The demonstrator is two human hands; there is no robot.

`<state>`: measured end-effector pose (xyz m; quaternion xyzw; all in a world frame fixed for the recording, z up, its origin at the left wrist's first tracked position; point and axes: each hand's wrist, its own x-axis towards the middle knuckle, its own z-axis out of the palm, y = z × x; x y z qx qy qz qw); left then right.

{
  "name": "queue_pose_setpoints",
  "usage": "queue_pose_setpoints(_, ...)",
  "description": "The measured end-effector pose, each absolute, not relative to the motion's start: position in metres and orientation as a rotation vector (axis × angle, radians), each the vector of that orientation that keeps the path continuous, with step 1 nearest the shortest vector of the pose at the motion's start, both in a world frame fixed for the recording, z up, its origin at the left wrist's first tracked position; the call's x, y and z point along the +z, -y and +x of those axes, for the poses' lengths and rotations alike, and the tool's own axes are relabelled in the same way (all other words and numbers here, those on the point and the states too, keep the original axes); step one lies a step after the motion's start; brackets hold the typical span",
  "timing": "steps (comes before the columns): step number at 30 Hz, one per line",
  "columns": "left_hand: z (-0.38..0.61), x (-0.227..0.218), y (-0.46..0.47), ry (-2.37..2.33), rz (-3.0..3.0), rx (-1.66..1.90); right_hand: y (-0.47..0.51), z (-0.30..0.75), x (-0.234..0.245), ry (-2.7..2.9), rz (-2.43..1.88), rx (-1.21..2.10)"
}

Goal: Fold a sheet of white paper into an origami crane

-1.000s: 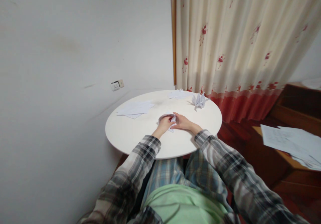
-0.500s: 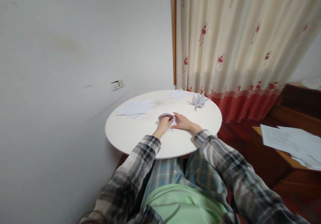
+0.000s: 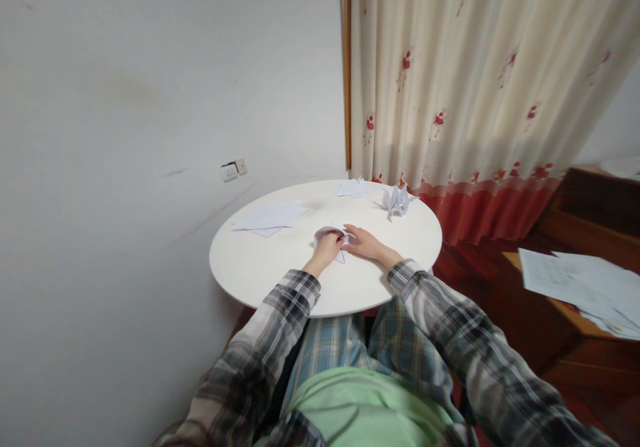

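A small folded white paper [image 3: 330, 232] lies near the middle of the round white table [image 3: 250, 267]. My left hand [image 3: 326, 248] has its fingers closed on the paper's left part. My right hand [image 3: 363, 242] presses its fingers on the paper's right edge, fingertips meeting those of the left hand. Both sleeves are grey plaid. Most of the paper is hidden under my hands.
Flat white sheets [image 3: 270, 217] lie at the table's left back. A folded paper figure [image 3: 397, 200] stands at the back right, with more paper [image 3: 353, 187] at the far edge. A wooden desk with papers [image 3: 575, 280] is on the right. A curtain [image 3: 475, 80] hangs behind.
My hands have shifted only slightly on the folded paper, and its upper edge now shows a little more above my left hand.
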<state>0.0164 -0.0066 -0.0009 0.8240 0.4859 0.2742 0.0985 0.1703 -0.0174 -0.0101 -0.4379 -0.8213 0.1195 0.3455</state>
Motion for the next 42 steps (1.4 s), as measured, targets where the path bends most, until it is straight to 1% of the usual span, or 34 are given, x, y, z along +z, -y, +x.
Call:
queue_pose_setpoints(7, 0.018, -0.003, 0.004, -1.332, 2.355, 0.797, 0.011, 0.173, -0.015, 2.108, -1.094, 0.287)
queue_pose_setpoints(13, 0.018, -0.004, 0.004, -1.329, 2.362, 0.819, 0.011, 0.173, -0.014, 2.115, -1.053, 0.292)
queue_pose_setpoints(19, 0.018, 0.001, 0.011, -1.196, 2.381, 1.001, 0.012, 0.172, -0.013, 2.093, -1.09, 0.312)
queue_pose_setpoints(25, 0.018, 0.004, 0.015, -1.202, 2.362, 1.106, 0.015, 0.172, -0.01, 2.097, -1.084, 0.317)
queue_pose_setpoints(28, 0.018, 0.008, 0.018, -1.278, 2.385, 1.079, 0.016, 0.171, -0.008, 2.099, -1.104, 0.316)
queue_pose_setpoints(37, 0.015, 0.01, 0.019, -1.654, 2.341, 0.852, 0.016, 0.171, -0.009, 2.081, -1.132, 0.365)
queue_pose_setpoints(42, 0.015, 0.01, 0.02, -1.759, 2.275, 0.821, 0.016, 0.172, -0.009, 2.09, -1.101, 0.359)
